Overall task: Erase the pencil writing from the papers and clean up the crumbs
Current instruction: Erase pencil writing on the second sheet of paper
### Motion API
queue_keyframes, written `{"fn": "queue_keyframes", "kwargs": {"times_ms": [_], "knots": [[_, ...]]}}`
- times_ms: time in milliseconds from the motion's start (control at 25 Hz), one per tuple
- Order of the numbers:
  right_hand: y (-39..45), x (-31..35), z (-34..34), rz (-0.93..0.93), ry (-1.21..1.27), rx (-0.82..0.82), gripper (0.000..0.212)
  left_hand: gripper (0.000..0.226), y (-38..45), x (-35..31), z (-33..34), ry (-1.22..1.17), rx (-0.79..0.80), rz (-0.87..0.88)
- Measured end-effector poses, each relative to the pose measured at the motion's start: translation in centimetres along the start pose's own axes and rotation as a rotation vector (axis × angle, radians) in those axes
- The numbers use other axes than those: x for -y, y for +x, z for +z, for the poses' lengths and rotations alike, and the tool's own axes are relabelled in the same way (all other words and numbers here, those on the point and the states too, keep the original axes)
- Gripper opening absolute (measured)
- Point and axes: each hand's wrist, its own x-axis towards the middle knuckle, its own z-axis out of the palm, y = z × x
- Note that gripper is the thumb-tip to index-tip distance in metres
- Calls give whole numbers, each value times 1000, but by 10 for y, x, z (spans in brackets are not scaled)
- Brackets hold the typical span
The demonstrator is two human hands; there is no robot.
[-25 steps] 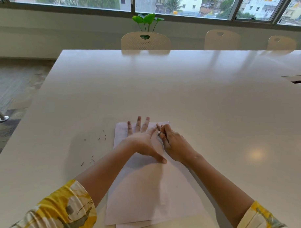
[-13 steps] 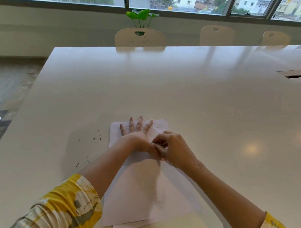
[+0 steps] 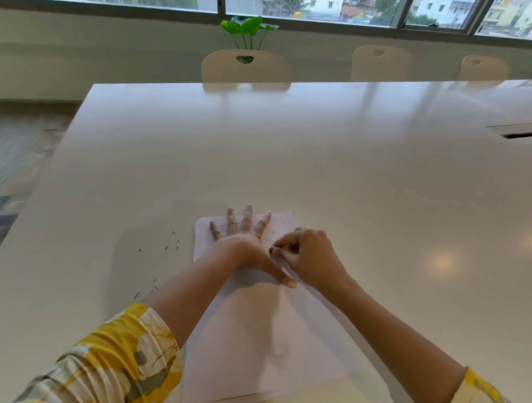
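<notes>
A small stack of white papers (image 3: 262, 346) lies on the white table (image 3: 290, 148) in front of me. My left hand (image 3: 245, 246) rests flat on the top sheet's far part, fingers spread, thumb stretched toward me. Just right of it, my right hand (image 3: 308, 254) is curled, fingertips pinched around something small pressed on the paper beside the left hand; I take it for an eraser (image 3: 273, 250), mostly hidden. Faint pencil marks show near the sheet's far edge. Dark eraser crumbs (image 3: 173, 243) lie scattered on the table left of the papers, and more crumbs (image 3: 147, 289) sit nearer me.
Cream chairs (image 3: 247, 66) stand along the table's far side, with a green plant (image 3: 249, 29) behind under the windows. A cable slot (image 3: 523, 133) is set in the table at the right. The table's left edge drops to the floor (image 3: 16, 156).
My right hand pulled back from the sheet's far edge toward me and curled over, fingertips now beside the left hand's base. The left hand stayed flat. The camera dipped slightly.
</notes>
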Motion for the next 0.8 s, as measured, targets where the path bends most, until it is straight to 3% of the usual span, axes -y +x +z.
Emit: {"fn": "queue_keyframes", "kwargs": {"times_ms": [200,400,640,800], "knots": [[49,-7,-2,36,-67,-149,13,157,-2,-1,-3,19,28,3],[15,14,4,0,-38,19,12,160,1,-2,-2,25,20,-9],[56,2,-1,91,-52,-110,13,159,-1,0,-1,21,30,-1],[32,7,0,116,7,-31,9,159,-3,-3,-4,45,27,-14]]}}
